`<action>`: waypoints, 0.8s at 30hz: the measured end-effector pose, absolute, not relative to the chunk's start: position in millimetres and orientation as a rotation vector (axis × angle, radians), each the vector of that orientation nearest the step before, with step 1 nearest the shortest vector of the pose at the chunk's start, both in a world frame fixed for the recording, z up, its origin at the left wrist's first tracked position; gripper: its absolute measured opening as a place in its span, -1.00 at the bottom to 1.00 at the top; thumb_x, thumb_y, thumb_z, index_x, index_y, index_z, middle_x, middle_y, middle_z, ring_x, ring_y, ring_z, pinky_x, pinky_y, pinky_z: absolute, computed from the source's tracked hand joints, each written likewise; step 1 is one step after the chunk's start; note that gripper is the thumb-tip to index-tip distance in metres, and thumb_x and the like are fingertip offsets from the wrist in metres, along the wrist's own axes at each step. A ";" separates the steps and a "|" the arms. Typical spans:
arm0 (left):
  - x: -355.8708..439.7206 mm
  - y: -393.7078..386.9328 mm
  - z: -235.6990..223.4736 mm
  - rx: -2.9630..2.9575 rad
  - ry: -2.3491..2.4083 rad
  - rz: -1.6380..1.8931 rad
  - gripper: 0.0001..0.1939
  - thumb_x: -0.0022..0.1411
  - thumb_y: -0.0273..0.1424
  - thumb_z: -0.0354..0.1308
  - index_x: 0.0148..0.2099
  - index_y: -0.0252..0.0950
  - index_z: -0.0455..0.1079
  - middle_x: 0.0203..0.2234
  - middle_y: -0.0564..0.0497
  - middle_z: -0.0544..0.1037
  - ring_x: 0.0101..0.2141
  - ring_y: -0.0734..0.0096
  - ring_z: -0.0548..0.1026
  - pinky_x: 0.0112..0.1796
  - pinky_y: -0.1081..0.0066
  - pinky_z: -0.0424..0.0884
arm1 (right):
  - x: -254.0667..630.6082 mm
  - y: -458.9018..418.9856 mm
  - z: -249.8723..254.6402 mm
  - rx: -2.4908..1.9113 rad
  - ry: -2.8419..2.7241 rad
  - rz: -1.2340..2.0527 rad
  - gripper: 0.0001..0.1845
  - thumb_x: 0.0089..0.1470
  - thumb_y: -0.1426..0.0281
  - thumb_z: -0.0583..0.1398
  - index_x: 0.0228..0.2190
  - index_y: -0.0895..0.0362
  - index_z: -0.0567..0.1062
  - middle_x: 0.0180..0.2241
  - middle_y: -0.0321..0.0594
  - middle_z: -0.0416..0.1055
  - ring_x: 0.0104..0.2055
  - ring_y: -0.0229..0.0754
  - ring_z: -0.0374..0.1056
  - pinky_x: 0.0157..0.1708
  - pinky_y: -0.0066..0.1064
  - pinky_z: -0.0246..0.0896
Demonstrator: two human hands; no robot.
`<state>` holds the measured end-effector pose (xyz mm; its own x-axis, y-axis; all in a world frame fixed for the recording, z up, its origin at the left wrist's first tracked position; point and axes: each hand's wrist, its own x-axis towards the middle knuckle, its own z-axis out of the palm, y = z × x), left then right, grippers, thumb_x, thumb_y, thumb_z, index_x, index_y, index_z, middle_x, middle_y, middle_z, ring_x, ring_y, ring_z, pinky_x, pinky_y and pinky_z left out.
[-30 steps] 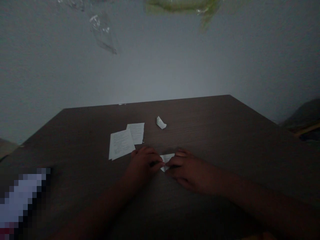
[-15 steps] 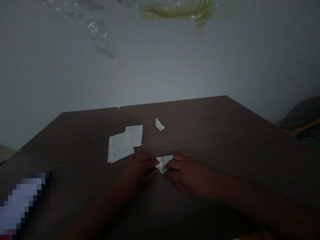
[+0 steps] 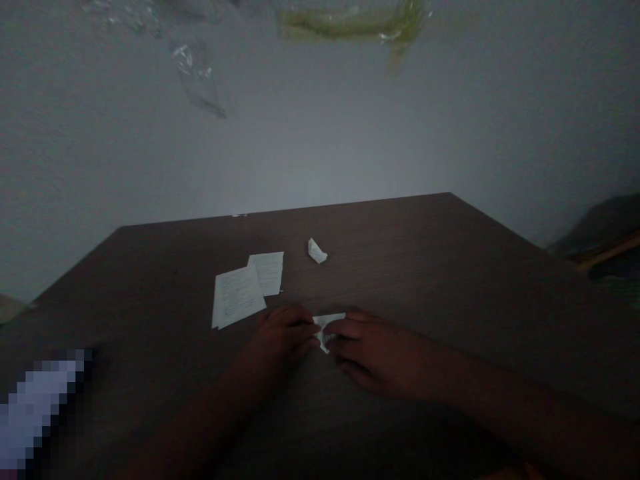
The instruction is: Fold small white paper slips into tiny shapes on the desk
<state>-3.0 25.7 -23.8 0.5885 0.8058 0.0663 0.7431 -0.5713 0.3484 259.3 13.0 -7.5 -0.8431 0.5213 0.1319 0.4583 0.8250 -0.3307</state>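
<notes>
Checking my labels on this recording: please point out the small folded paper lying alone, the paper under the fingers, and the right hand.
Small folded paper (image 3: 317, 251): head view, middle of its upper face.
Paper under the fingers (image 3: 327, 319): head view, its exposed far part.
Right hand (image 3: 383, 355): head view, back of the hand.

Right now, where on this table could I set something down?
Bare tabletop stretches right of the folded paper, past the right hand. Another patch lies left of the printed sheets. It's crowded by the left hand, between those sheets and the paper piece both hands touch.
</notes>
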 end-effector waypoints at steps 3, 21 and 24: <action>-1.8 25.1 -21.0 2.502 1.291 0.312 -0.72 0.47 -0.54 0.28 0.06 -0.13 0.72 0.02 -0.06 0.71 0.07 0.01 0.62 0.12 0.08 0.46 | 259.3 12.6 -10.7 -0.749 -2.772 0.468 -0.72 0.44 0.45 0.22 0.11 0.20 0.60 0.12 0.02 0.61 0.16 0.02 0.49 0.28 -0.07 0.35; 5.1 23.2 -25.4 2.285 1.453 0.431 -0.70 0.28 -0.49 0.44 0.01 -0.06 0.70 0.06 -0.08 0.70 0.13 -0.12 0.62 0.21 -0.24 0.37 | 262.4 17.2 -5.7 -0.673 -2.865 0.360 -0.60 0.45 0.54 0.17 0.23 0.22 0.55 0.30 0.04 0.55 0.18 -0.01 0.50 0.28 -0.10 0.36; 5.4 22.6 -26.3 2.257 1.462 0.456 -0.72 0.28 -0.51 0.42 0.00 -0.09 0.69 0.07 -0.08 0.70 0.14 -0.13 0.61 0.23 -0.30 0.32 | 263.5 18.3 -5.3 -0.667 -2.873 0.359 -0.60 0.45 0.53 0.17 0.23 0.19 0.56 0.33 0.00 0.53 0.14 -0.01 0.51 0.25 -0.10 0.38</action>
